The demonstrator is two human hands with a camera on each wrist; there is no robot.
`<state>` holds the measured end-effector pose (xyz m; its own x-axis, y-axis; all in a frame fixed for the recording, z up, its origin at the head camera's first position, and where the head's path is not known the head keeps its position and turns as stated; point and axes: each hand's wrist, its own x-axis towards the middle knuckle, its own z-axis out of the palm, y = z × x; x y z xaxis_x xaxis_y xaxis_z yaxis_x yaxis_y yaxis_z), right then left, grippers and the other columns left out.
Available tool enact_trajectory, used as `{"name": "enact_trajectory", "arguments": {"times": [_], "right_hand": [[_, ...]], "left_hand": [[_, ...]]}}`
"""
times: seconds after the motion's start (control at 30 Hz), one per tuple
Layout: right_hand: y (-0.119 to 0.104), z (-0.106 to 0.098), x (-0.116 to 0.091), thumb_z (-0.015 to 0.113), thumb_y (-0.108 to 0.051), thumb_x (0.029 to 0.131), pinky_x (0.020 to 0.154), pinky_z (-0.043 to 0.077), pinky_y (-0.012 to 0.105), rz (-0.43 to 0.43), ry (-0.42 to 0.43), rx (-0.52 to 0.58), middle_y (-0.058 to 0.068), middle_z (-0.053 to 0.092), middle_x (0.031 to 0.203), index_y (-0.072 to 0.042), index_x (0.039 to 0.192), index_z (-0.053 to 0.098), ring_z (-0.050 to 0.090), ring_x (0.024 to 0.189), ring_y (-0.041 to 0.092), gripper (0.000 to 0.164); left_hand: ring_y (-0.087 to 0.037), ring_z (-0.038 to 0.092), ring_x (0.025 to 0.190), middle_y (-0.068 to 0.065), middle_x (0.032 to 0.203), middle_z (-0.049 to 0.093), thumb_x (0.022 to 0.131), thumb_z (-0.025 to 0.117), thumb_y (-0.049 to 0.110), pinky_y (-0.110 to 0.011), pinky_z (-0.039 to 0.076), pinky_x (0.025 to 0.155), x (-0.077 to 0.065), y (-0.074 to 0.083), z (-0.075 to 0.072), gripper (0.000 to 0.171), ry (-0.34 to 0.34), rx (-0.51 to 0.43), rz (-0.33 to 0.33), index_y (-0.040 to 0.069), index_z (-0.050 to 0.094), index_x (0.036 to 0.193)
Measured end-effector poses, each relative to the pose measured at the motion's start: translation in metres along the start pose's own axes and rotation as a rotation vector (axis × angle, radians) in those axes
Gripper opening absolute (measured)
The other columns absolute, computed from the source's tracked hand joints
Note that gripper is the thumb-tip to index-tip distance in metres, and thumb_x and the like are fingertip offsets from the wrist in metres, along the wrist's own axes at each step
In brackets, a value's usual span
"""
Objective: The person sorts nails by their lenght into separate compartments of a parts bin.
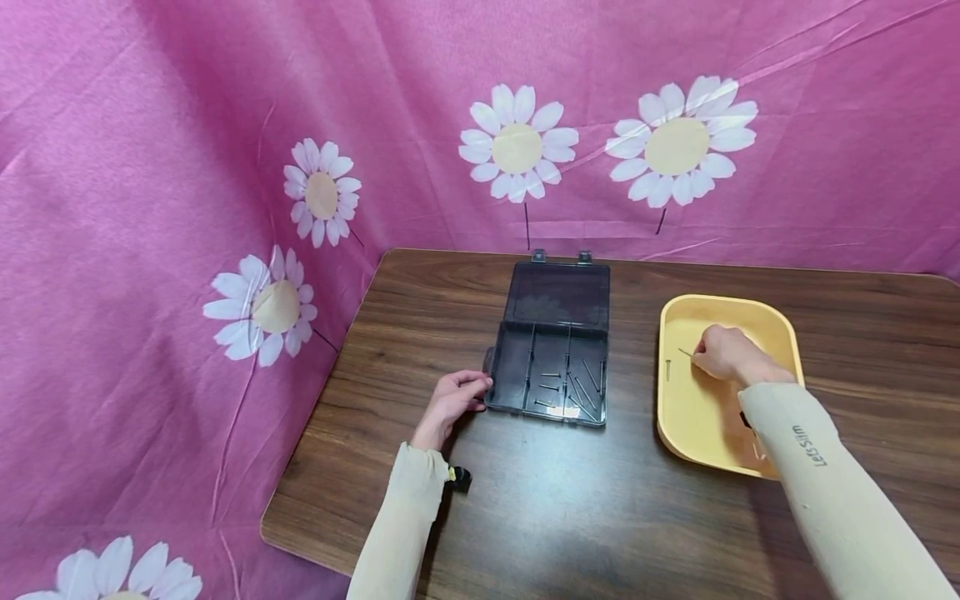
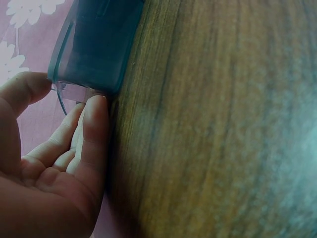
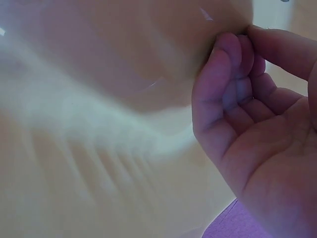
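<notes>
A dark translucent compartment box (image 1: 512,367) lies on the table with its lid (image 1: 558,293) folded back, away from the person. My left hand (image 1: 450,402) pinches its near left side; in the left wrist view the thumb (image 2: 35,87) is on the rim and fingers touch the wall lower down. Short screws (image 1: 550,387) lie in the middle compartment, and several longer screws (image 1: 583,393) in the right one. Inside a yellow tub (image 1: 723,454), my right hand (image 1: 726,354) pinches a thin screw (image 1: 685,352), whose end sticks out left of the fingertips.
Another screw (image 1: 668,370) lies in the tub near its left wall. The brown wooden table (image 1: 570,517) extends around both containers. Pink flowered cloth (image 1: 420,167) hangs behind the table and along its left side.
</notes>
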<state>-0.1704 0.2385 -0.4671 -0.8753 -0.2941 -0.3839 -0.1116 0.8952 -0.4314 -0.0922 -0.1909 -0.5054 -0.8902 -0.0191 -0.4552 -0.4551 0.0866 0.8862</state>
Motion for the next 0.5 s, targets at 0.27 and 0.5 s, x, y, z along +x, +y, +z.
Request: {"name": "enact_trajectory", "arguments": {"times": [0.27,0.5], "right_hand": [[0.0000,0.0013,-0.0006,0.051,-0.012,0.081,0.053,0.037,0.026,-0.010,-0.007,-0.017,0.008,0.057,0.070,0.000,0.080,0.067,0.047,0.062,0.019,0.020],[-0.0010,0.0029,-0.0004,0.051,-0.015,0.084,0.053,0.038,0.026,-0.015,-0.012,-0.021,0.009,0.058,0.071,0.002,0.081,0.067,0.049,0.063,0.019,0.023]], "left_hand": [[-0.008,0.061,0.076,-0.001,0.092,0.070,0.088,0.066,0.009,-0.020,0.055,0.062,0.0024,-0.0033,0.0013,0.024,0.025,-0.010,0.000,-0.004,0.067,0.108],[-0.008,0.061,0.077,-0.001,0.092,0.070,0.087,0.066,0.009,-0.020,0.055,0.061,0.0028,-0.0028,0.0011,0.023,0.026,-0.015,-0.009,-0.003,0.068,0.107]]}}
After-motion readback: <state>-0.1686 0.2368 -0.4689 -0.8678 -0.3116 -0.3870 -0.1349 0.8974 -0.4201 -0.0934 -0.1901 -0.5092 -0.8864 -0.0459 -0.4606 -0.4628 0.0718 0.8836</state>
